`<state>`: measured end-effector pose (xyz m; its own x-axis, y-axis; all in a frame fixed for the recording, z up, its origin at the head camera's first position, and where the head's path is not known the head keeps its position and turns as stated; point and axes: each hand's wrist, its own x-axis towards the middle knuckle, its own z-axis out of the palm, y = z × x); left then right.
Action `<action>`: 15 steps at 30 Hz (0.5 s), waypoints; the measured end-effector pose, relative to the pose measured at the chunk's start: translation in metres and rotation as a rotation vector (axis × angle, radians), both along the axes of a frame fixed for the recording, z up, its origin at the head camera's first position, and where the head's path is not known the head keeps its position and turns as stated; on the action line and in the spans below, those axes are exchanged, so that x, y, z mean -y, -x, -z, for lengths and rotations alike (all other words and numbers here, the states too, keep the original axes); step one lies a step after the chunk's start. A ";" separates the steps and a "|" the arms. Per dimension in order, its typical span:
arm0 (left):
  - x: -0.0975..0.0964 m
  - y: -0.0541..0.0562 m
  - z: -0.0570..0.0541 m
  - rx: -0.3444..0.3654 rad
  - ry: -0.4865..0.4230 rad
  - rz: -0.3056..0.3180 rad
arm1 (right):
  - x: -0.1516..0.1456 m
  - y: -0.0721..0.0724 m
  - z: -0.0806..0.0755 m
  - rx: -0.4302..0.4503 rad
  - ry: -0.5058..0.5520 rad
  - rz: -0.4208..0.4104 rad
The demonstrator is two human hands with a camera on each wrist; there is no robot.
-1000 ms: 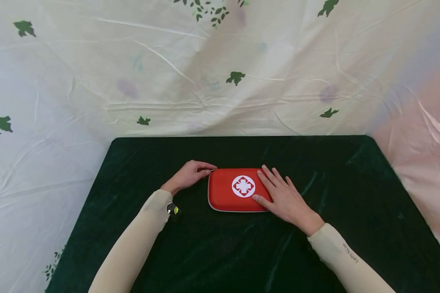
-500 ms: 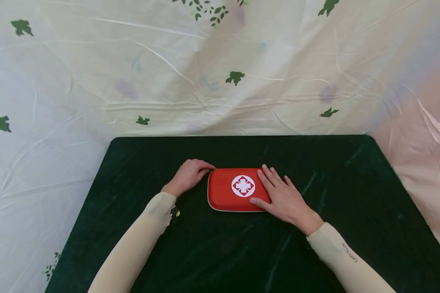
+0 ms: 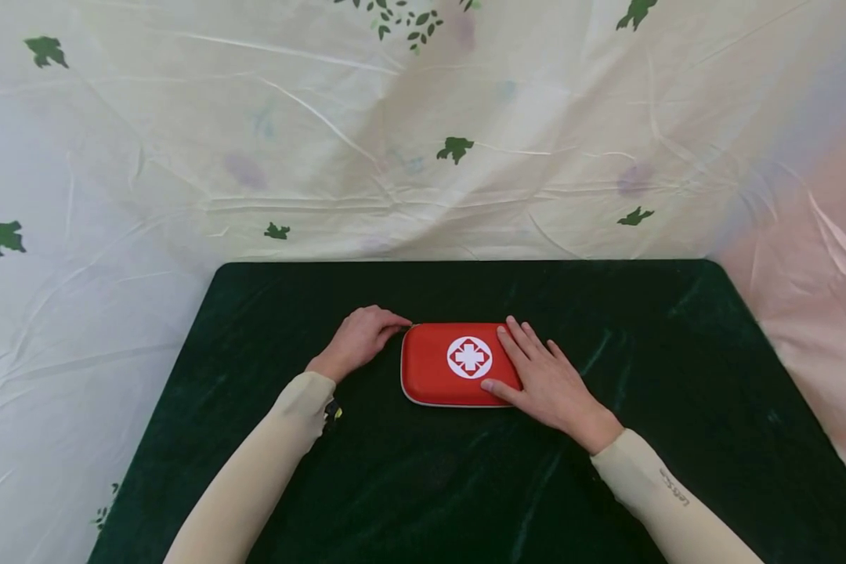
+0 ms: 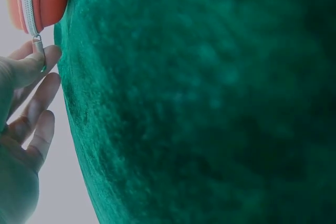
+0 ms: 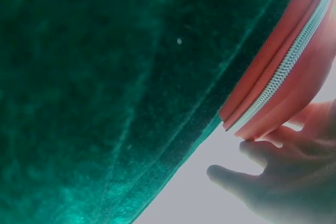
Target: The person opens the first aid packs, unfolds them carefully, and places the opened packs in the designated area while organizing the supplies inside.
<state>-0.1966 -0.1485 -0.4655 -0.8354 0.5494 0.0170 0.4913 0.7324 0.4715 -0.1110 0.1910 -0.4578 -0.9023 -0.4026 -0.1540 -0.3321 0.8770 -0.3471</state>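
Observation:
A red zippered first-aid case (image 3: 437, 380) with a white cross emblem lies on the dark green cloth. At its far left corner my left hand (image 3: 358, 338) pinches the zipper pull (image 4: 38, 48) between thumb and index finger, as the left wrist view shows. The other fingers of that hand are loosely bent. My right hand (image 3: 551, 384) lies spread over the right end of the case, fingers straight and thumb near the emblem. In the right wrist view the silver zipper (image 5: 286, 64) runs along the case's side, its teeth meshed there.
The table (image 3: 423, 486) is covered in green velvet-like cloth with rounded far corners. A pale curtain (image 3: 366, 117) printed with green birds and leaves hangs behind the table and at both sides. A dark device (image 3: 333, 411) sits at the left cuff.
Hardly anything differs. The left fingers have shifted very slightly at the zipper pull, and the right thumb has slid a little to the left on the case.

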 end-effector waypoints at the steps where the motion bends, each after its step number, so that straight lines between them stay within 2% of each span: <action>1: 0.000 0.000 0.000 -0.002 0.001 0.001 | 0.000 0.000 0.000 0.000 0.002 0.000; 9: 0.003 -0.002 0.000 -0.011 -0.023 0.015 | 0.000 0.001 0.001 0.003 0.006 0.002; 15: 0.005 -0.005 0.004 -0.026 -0.030 0.012 | 0.000 0.000 0.000 0.006 0.014 0.007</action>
